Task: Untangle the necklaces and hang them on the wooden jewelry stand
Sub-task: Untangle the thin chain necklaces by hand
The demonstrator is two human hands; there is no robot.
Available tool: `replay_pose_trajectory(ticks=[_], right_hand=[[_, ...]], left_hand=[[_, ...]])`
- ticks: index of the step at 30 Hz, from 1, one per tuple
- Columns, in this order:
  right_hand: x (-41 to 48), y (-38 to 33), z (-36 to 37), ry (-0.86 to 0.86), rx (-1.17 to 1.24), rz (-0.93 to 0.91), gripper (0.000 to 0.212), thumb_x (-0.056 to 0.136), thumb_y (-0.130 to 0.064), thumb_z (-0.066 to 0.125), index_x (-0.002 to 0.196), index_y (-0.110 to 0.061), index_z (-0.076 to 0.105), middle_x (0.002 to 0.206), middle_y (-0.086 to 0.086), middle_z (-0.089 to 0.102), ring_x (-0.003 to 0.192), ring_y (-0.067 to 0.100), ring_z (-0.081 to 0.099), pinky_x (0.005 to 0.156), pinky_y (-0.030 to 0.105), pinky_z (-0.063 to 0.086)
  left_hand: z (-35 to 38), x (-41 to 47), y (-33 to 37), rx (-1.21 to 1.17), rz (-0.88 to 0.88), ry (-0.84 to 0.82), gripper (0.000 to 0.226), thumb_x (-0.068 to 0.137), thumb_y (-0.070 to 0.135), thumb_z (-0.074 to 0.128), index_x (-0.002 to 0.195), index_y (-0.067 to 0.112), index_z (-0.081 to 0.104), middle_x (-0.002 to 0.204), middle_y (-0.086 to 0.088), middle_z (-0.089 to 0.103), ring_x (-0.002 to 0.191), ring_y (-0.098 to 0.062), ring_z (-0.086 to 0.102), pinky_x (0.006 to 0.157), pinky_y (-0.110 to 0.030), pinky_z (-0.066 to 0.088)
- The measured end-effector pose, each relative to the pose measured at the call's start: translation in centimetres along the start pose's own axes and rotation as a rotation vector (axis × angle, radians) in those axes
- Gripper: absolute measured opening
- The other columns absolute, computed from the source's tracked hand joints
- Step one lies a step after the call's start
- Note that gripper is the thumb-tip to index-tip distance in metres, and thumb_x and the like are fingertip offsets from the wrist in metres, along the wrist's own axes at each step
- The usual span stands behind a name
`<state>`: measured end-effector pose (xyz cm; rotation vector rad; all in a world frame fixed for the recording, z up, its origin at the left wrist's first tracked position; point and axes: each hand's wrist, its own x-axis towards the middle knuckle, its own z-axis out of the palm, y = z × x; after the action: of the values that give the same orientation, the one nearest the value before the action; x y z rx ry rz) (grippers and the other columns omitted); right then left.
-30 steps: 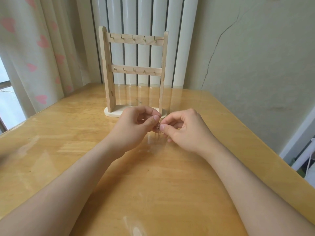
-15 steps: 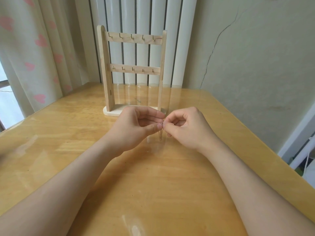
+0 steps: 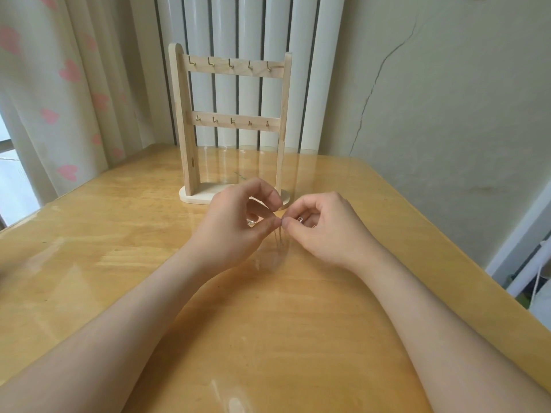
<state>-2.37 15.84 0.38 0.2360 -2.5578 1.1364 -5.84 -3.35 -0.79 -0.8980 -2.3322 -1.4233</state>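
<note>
A thin necklace chain [image 3: 279,239] hangs between my two hands just above the wooden table [image 3: 119,234]. My left hand [image 3: 238,225] pinches it between thumb and forefinger, with a small shiny piece showing inside the curled fingers. My right hand [image 3: 322,228] pinches the same chain right beside the left fingertips, and a small clasp or charm shows in its fingers. The wooden jewelry stand [image 3: 229,126] rises upright behind the hands, with two rails of small brass hooks, all bare.
The stand's oval base [image 3: 193,198] sits close behind my left hand. A white radiator [image 3: 256,31] and a cracked wall are behind the table. A curtain with pink hearts [image 3: 59,84] hangs at the left. The table's right edge drops off toward the floor.
Both hands have shifted slightly; the left thumb and forefinger closed down to meet the right fingertips, and the chain now dangles lower between them. The stand has not moved.
</note>
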Motion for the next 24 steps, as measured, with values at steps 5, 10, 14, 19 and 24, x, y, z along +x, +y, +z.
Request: replay_pose_trajectory(ticks=[5, 10, 14, 19, 24], right_hand=[[0.02, 0.17, -0.2, -0.024, -0.061, 0.014, 0.013, 0.095, -0.024, 0.075, 0.083, -0.028, 0.076, 0.073, -0.004, 0.074, 0.07, 0.013, 0.07, 0.064, 0.022, 0.05], [0.0, -0.03, -0.23, -0.029, 0.026, 0.018, 0.016, 0.094, -0.019, 0.075, 0.079, -0.026, 0.076, 0.074, 0.001, 0.076, 0.077, 0.025, 0.074, 0.076, 0.038, 0.058], [0.1, 0.1, -0.4, -0.005, 0.006, 0.052, 0.019, 0.096, -0.018, 0.072, 0.079, -0.026, 0.075, 0.071, -0.001, 0.076, 0.072, 0.016, 0.073, 0.065, 0.025, 0.05], [0.09, 0.04, -0.46, 0.014, 0.05, 0.05, 0.018, 0.096, -0.014, 0.071, 0.08, -0.02, 0.077, 0.068, 0.002, 0.076, 0.069, 0.015, 0.075, 0.073, 0.035, 0.06], [-0.03, -0.25, -0.6, -0.004, 0.097, 0.065, 0.015, 0.097, -0.015, 0.071, 0.084, -0.017, 0.078, 0.069, 0.002, 0.076, 0.069, 0.011, 0.074, 0.075, 0.037, 0.059]], left_hand=[[0.13, -0.24, -0.02, 0.044, 0.001, -0.049, 0.026, 0.09, 0.002, 0.076, 0.103, 0.022, 0.066, 0.104, 0.013, 0.07, 0.085, -0.008, 0.075, 0.063, -0.019, 0.047], [-0.04, -0.57, 0.55, 0.061, -0.046, -0.036, 0.025, 0.088, -0.001, 0.073, 0.106, 0.017, 0.07, 0.092, 0.014, 0.067, 0.063, 0.005, 0.061, 0.059, -0.01, 0.042], [-0.21, -0.58, 0.47, 0.098, -0.095, 0.006, 0.019, 0.084, 0.004, 0.076, 0.094, 0.018, 0.08, 0.106, 0.013, 0.07, 0.071, 0.004, 0.067, 0.066, -0.01, 0.045], [-0.58, -0.45, 0.53, -0.087, -0.261, -0.011, 0.018, 0.093, 0.004, 0.069, 0.09, 0.016, 0.082, 0.071, 0.011, 0.069, 0.047, -0.006, 0.048, 0.05, -0.016, 0.039], [-0.68, -0.22, 0.68, -0.149, -0.359, -0.1, 0.024, 0.098, 0.011, 0.063, 0.094, 0.023, 0.083, 0.076, 0.003, 0.069, 0.061, -0.011, 0.049, 0.063, -0.023, 0.043]])
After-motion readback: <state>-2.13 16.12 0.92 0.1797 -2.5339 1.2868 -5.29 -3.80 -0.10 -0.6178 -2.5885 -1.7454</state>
